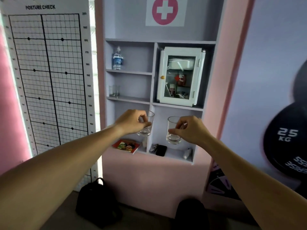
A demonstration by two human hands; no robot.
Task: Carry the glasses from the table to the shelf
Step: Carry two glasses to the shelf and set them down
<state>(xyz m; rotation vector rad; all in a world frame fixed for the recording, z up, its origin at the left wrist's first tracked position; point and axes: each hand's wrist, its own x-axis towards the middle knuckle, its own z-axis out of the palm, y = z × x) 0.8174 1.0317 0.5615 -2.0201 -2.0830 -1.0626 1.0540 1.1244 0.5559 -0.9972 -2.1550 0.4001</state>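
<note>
Both my arms reach toward a lilac wall shelf (128, 99) set in a pink wall. My left hand (131, 121) grips a clear glass (147, 128) by its side, held in front of the lowest left compartment. A second clear glass (172, 131) is pinched in my right hand (191, 130), in front of the lowest right compartment. Both glasses are upright and look empty. Two more glasses (114, 90) stand together at the left of the middle left compartment.
A water bottle (118, 59) stands in the top left compartment. A white first-aid cabinet (180, 77) fills the right compartment. The bottom compartments hold a colourful book (127, 146), a black case (160, 150) and a small white object (187, 153). A black bag (98, 203) sits on the floor below.
</note>
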